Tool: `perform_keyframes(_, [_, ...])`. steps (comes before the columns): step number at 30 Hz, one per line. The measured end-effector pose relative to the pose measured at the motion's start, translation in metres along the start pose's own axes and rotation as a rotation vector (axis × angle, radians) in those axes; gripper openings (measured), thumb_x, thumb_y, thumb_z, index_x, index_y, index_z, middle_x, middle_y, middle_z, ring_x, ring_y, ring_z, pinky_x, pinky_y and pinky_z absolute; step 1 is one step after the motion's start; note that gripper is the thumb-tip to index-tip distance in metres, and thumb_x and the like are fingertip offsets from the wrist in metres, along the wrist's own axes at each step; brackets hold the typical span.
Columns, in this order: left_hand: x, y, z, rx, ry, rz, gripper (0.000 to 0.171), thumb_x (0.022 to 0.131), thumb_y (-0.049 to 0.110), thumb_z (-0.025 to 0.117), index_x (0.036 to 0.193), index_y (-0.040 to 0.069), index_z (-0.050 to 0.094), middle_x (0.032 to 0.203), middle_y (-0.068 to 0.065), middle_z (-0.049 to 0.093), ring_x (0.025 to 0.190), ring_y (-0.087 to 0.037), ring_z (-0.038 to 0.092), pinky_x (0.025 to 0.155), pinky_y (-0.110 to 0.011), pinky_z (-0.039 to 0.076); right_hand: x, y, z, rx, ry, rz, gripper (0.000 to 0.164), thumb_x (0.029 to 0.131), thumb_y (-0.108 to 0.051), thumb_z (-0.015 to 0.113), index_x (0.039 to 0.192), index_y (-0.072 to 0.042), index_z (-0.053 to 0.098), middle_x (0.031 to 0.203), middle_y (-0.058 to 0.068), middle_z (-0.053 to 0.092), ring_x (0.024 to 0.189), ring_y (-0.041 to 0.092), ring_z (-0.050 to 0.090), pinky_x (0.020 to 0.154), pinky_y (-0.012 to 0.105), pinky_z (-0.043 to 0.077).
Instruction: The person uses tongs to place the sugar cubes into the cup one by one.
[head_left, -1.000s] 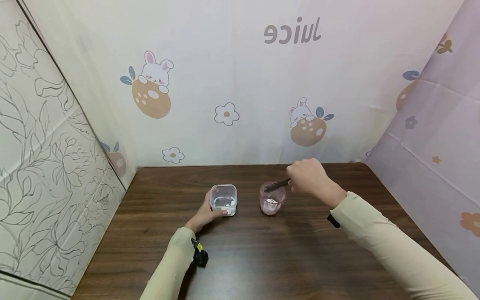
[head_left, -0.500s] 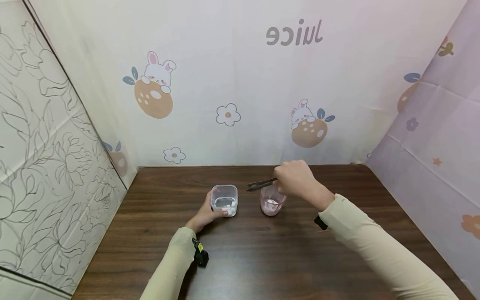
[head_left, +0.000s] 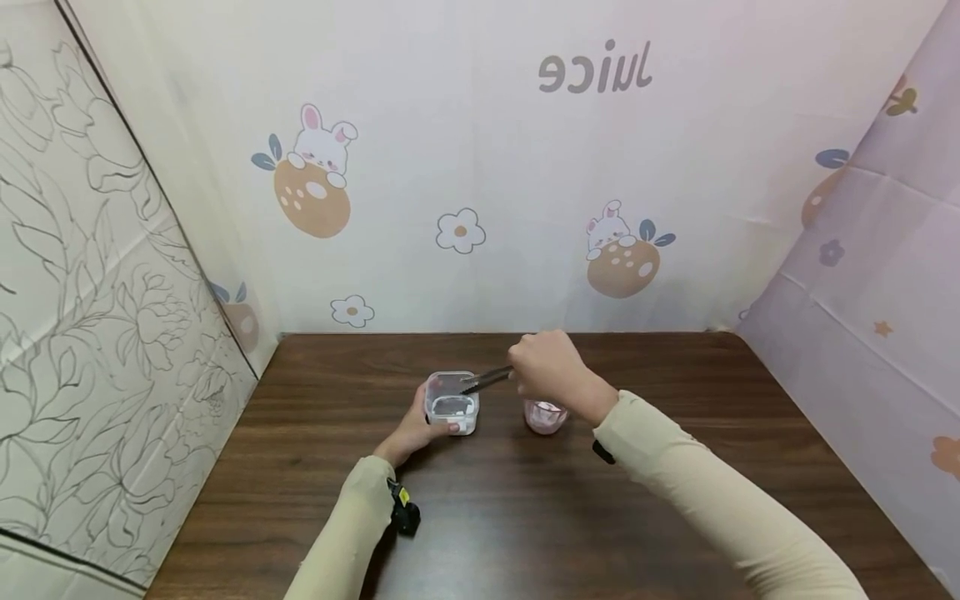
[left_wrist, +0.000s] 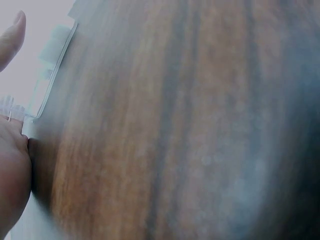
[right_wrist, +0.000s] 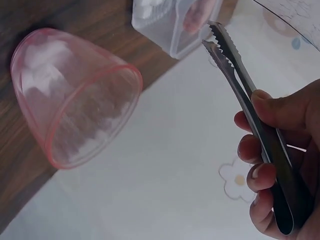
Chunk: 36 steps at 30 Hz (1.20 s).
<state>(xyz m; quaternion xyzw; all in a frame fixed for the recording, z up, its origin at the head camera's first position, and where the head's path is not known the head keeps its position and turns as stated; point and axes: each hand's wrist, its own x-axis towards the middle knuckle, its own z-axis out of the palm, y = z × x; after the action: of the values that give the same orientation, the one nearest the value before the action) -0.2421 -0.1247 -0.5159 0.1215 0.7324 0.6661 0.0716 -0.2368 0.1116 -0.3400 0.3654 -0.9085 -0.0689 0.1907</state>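
Note:
My left hand (head_left: 411, 429) grips a clear, square plastic container (head_left: 452, 377) from its left side, the thumb across the front. A few small white pieces lie in its bottom. In the left wrist view only part of that hand and the container's edge show. My right hand (head_left: 551, 371) holds dark metal tongs (right_wrist: 265, 135), whose toothed tips hang over the container's opening in the head view. Those tips stand slightly apart in the right wrist view, with nothing visible between them. Below the right hand stands a pink translucent cup (head_left: 544, 421), partly hidden, with white pieces inside.
The dark wooden table (head_left: 480, 517) carries both vessels near its back edge. Behind it hangs a printed curtain (head_left: 405, 167), with another covering on the left and right sides. A black wrist camera (head_left: 405, 512) sits on the left sleeve.
My right hand has moved left with the tongs, from inside the pink cup, past its rim, to over the plastic container. The left hand and container have stayed in place.

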Motion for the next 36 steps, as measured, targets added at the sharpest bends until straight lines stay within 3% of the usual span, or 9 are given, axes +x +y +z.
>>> perform_keyframes(6, [0.008,-0.018,-0.002,0.005,0.015,-0.023,0.097,0.073,-0.003,0.078,0.149,0.004,0.016,0.15,-0.022,0.026,0.134,-0.036,0.027,0.108,-0.049,0.019,0.008,-0.009,0.013,-0.048,-0.015,-0.03,0.045,0.071,-0.02,0.08,0.05,-0.02,0.04,0.047,-0.007,0.036,0.046,0.009,0.023,0.039,0.026,0.027])
perform_keyframes(8, [0.008,-0.017,-0.002,-0.004,0.008,-0.023,0.098,0.073,-0.003,0.078,0.149,0.003,0.016,0.15,-0.022,0.025,0.135,-0.037,0.026,0.108,-0.049,0.018,0.011,-0.011,0.017,-0.062,-0.027,-0.036,0.04,0.071,-0.019,0.079,0.05,-0.019,0.045,0.048,-0.006,0.038,0.047,0.01,0.023,0.04,0.026,0.026])
perform_keyframes(15, [-0.004,0.011,-0.001,-0.014,-0.025,-0.008,0.094,0.076,-0.004,0.075,0.147,-0.004,0.014,0.149,-0.028,0.023,0.135,-0.04,0.024,0.108,-0.05,0.018,0.016,-0.02,0.029,-0.072,0.009,-0.065,0.032,0.066,-0.01,0.072,0.049,-0.019,0.047,0.048,-0.007,0.037,0.047,0.01,0.023,0.038,0.027,0.028])
perform_keyframes(27, [-0.005,0.011,-0.001,-0.024,-0.019,-0.022,0.094,0.075,-0.004,0.076,0.147,-0.003,0.015,0.148,-0.027,0.026,0.132,-0.041,0.028,0.108,-0.05,0.019,0.019,-0.033,0.042,-0.115,-0.043,-0.101,0.026,0.069,-0.009,0.073,0.053,-0.019,0.056,0.052,-0.004,0.054,0.041,0.01,0.039,0.039,0.03,0.035])
perform_keyframes(36, [-0.004,0.013,-0.002,-0.023,-0.021,-0.035,0.093,0.076,-0.004,0.075,0.147,-0.003,0.015,0.149,-0.027,0.026,0.132,-0.04,0.029,0.107,-0.048,0.02,0.021,-0.038,0.048,-0.153,-0.026,-0.128,0.027,0.07,-0.003,0.067,0.052,-0.019,0.054,0.051,-0.004,0.053,0.042,0.01,0.038,0.039,0.031,0.037])
